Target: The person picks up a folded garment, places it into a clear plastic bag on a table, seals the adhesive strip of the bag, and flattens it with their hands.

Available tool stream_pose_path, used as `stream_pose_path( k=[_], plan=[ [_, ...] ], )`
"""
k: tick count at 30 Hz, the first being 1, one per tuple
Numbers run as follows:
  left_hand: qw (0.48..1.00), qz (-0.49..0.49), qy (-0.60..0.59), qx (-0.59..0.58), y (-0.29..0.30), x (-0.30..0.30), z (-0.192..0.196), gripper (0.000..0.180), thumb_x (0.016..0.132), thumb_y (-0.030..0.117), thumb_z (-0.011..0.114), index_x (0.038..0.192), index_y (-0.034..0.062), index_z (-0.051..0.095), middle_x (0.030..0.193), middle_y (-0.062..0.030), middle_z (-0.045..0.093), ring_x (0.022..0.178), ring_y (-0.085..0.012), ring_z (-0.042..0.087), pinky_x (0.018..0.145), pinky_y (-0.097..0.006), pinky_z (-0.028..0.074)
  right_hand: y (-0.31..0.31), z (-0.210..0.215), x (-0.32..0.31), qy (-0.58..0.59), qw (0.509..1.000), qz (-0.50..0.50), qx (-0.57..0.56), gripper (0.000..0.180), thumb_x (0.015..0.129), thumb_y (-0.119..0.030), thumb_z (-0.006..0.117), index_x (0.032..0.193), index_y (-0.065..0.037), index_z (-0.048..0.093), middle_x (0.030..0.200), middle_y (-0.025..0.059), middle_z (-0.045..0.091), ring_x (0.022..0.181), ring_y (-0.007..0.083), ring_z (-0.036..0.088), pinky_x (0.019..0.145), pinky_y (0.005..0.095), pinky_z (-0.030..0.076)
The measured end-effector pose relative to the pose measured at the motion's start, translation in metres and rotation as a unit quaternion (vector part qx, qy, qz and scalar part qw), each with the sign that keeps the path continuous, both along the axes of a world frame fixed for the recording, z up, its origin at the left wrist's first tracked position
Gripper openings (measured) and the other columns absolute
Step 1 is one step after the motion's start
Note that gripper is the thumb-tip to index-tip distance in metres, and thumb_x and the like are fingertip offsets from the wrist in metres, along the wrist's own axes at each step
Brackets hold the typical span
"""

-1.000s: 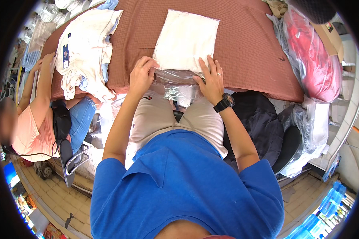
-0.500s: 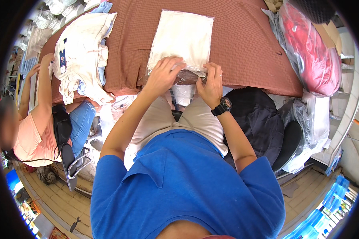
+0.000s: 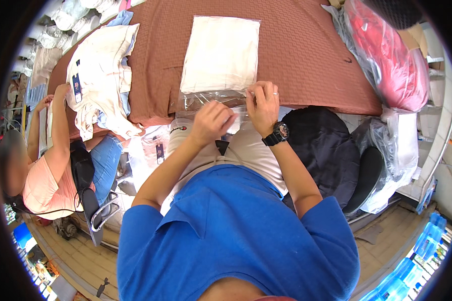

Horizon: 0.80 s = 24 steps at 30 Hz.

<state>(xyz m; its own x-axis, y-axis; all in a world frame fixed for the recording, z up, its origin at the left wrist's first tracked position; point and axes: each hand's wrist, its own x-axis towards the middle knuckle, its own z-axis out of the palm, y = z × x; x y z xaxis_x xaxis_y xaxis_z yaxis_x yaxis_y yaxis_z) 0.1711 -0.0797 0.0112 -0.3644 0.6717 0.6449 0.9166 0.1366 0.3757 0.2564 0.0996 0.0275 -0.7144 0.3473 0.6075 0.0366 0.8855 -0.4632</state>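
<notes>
A folded cream garment (image 3: 220, 55) lies flat inside a clear plastic bag (image 3: 198, 99) on the brown cloth. The bag's near end, with no garment in it, reaches the table's front edge. My right hand (image 3: 264, 106), with a ring and a black wristwatch (image 3: 277, 134) on that arm, pinches the bag's near right corner. Just past the table edge, over my lap, my left hand (image 3: 212, 123) is closed, its fingers curled together and slightly blurred. Whatever those fingers may hold cannot be made out.
Cream garments with a dark tag (image 3: 103, 65) lie at the left, near a co-worker in a peach shirt (image 3: 50, 185). Red goods in clear plastic (image 3: 381, 55) are at the right. A black bundle (image 3: 321, 155) stands beside my right arm.
My left hand has drawn back from the garment toward my lap and closed. The bag's near end now shows flat and uncovered. My right hand stays at its corner.
</notes>
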Motion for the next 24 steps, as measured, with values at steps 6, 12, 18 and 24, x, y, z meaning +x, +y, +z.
stream_pose_path(
  k=[6,12,18,24],
  plan=[
    [0.993,0.055,-0.094,-0.052,0.035,0.013,-0.003,0.040,0.088,0.002,0.068,0.128,0.0001,0.065,0.102,-0.0121,0.060,0.098,-0.0312,0.063,0.084,-0.042,0.053,-0.007,0.003,0.001,0.009,1.000,-0.015,0.009,0.013,0.083,-0.006,0.072,0.092,-0.011,0.065,0.094,0.0057,0.061,0.090,0.0290,0.058,0.074,0.0425,0.043],
    [0.990,0.126,-0.021,-0.055,0.061,0.001,0.000,0.046,0.086,0.004,0.069,0.132,0.0009,0.065,0.119,-0.0140,0.063,0.114,-0.0340,0.061,0.095,-0.048,0.049,-0.007,0.003,0.003,0.019,0.999,-0.027,0.012,0.012,0.083,-0.005,0.072,0.090,-0.011,0.065,0.091,0.0058,0.060,0.088,0.0280,0.058,0.071,0.0433,0.042],
    [0.995,0.080,-0.012,-0.051,0.072,-0.010,-0.014,0.046,0.090,0.011,0.069,0.135,0.0010,0.064,0.145,-0.0157,0.058,0.137,-0.0379,0.052,0.112,-0.050,0.042,-0.004,-0.006,0.000,0.050,0.995,-0.079,-0.039,0.032,0.083,-0.005,0.072,0.113,-0.005,0.063,0.094,0.0122,0.061,0.091,0.0366,0.058,0.078,0.0469,0.046],
    [0.997,0.057,0.015,-0.053,0.091,-0.017,-0.020,0.041,0.095,0.013,0.066,0.134,0.0020,0.065,0.145,-0.0128,0.060,0.142,-0.0362,0.049,0.118,-0.051,0.038,0.006,-0.027,0.005,-0.013,0.987,-0.089,-0.135,0.043,0.080,-0.003,0.074,0.121,-0.002,0.060,0.097,0.0142,0.062,0.096,0.0380,0.057,0.082,0.0489,0.046]
  ],
)
